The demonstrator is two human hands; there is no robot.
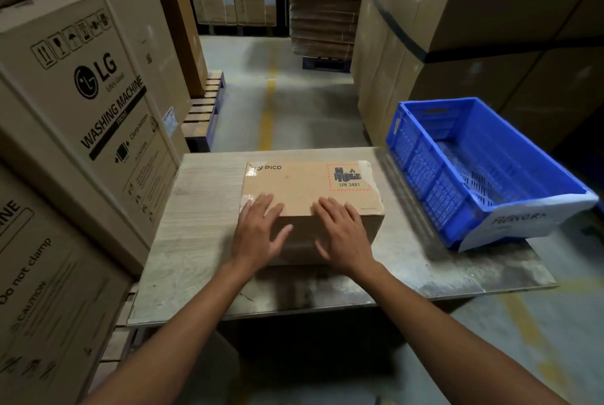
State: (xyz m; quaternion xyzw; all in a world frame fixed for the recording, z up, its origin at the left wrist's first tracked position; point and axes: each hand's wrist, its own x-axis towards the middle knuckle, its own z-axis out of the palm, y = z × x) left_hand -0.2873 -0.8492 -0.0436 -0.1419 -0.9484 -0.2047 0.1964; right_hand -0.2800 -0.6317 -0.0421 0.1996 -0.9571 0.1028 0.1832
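Both my hands lie flat with straight fingers on the near top edge of the PICO carton [307, 188], left hand [260, 234] beside right hand [343, 236]. The carton sits mid-tabletop [196, 241], taped shut. Nothing is opened or moved into the blue crate [483, 169] at the right edge; I judge the work barely begun.

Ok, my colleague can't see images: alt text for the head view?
The left hand and right hand rest on a brown PICO carton on a table; a blue crate sits right of it, washing-machine cartons stand left.
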